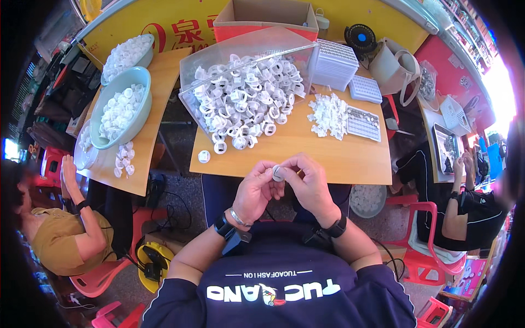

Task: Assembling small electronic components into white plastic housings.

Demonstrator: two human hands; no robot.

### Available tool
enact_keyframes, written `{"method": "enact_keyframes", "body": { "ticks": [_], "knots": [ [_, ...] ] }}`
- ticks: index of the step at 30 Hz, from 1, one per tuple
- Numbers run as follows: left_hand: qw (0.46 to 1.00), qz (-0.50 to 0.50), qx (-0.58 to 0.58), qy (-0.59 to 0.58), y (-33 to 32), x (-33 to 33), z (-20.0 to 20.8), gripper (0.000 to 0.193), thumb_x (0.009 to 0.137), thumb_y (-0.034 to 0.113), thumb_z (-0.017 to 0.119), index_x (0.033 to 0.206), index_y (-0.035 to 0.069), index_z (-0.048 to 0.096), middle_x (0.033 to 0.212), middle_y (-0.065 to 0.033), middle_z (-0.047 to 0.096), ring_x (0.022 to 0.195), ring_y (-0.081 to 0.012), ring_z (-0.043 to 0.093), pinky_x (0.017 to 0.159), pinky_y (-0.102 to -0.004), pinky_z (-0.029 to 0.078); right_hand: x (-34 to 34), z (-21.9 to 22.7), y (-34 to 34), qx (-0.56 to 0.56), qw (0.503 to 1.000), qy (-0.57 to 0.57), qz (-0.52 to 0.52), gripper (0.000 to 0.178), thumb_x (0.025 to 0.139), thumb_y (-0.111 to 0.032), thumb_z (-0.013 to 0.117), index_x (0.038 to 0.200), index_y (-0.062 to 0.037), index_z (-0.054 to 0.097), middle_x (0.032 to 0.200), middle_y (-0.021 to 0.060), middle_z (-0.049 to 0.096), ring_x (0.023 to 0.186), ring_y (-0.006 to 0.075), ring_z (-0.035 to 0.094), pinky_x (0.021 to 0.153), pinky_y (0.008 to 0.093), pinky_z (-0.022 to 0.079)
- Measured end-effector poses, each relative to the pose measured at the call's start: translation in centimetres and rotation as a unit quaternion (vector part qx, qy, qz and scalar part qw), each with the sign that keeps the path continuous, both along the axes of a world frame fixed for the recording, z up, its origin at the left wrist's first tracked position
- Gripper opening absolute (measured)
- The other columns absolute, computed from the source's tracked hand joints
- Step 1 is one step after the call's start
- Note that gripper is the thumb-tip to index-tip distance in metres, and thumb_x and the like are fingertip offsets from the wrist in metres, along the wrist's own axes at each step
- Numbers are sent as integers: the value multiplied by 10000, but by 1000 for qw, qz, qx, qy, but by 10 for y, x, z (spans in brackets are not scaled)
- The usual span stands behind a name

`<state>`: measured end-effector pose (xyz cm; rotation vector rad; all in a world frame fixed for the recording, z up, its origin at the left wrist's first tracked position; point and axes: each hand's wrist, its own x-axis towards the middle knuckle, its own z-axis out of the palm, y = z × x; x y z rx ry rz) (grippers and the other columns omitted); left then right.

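Just off the front edge of the wooden table (350, 167), my left hand (252, 190) and my right hand (313, 188) meet at a small round white plastic part (278, 174). Fingers and thumbs of both hands pinch it. A similar single white part (204, 157) lies at the table's left front corner. Behind my hands, a clear plastic bin (191, 101) lies tipped, with a big heap of white ring-shaped plastic parts (246, 98) spilling toward me. A pile of small flat white pieces (329, 116) lies right of it, next to a white tray (363, 124) holding small metallic pieces.
Stacked white trays (336, 65) and a smaller tray stack (365, 89) stand at the back right. A red open box (266, 22) is behind the bin. Left, another table holds pale green basins (143, 90) of white parts. Co-workers sit on both sides; a basin (367, 201) stands on the floor.
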<state>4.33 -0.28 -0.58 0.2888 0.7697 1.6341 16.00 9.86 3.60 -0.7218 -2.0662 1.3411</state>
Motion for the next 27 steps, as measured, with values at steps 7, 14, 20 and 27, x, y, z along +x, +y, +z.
{"method": "enact_keyframes", "body": {
  "ticks": [7, 14, 20, 27],
  "knots": [
    [1000, 11, -3, 7, 2, 2, -3, 191, 969, 228, 468, 1052, 59, 502, 830, -74, 596, 717, -170, 581, 642, -277, 466, -1, 0, -1, -9, 1000, -5, -12, 96, 794, -69, 691, 836, -8, 631, 785, 89, 609, 665, 161, 588, 622, 289, 471],
    [1000, 8, 1, 15, 3, 1, 1, 195, 971, 219, 463, 1068, 55, 509, 824, -64, 594, 708, -149, 577, 632, -263, 459, -2, -4, 2, 5, 1000, -4, -11, 103, 799, -89, 678, 840, -13, 623, 778, 100, 602, 665, 191, 594, 615, 304, 473],
    [999, 17, -2, 39, 1, 0, 6, 196, 969, 213, 465, 1072, 53, 512, 821, -62, 595, 704, -145, 578, 625, -260, 458, -4, -3, 0, 57, 998, 7, -6, 55, 827, -83, 658, 843, -42, 625, 764, 32, 621, 667, 99, 581, 540, 241, 410],
    [1000, 15, 18, 0, -3, 2, 10, 185, 970, 205, 462, 1070, 58, 515, 827, -62, 593, 691, -140, 573, 620, -250, 455, -3, -2, -4, 60, 998, 30, -9, 64, 807, -69, 670, 839, -36, 625, 769, 57, 602, 648, 143, 582, 570, 270, 444]
  ]
}}
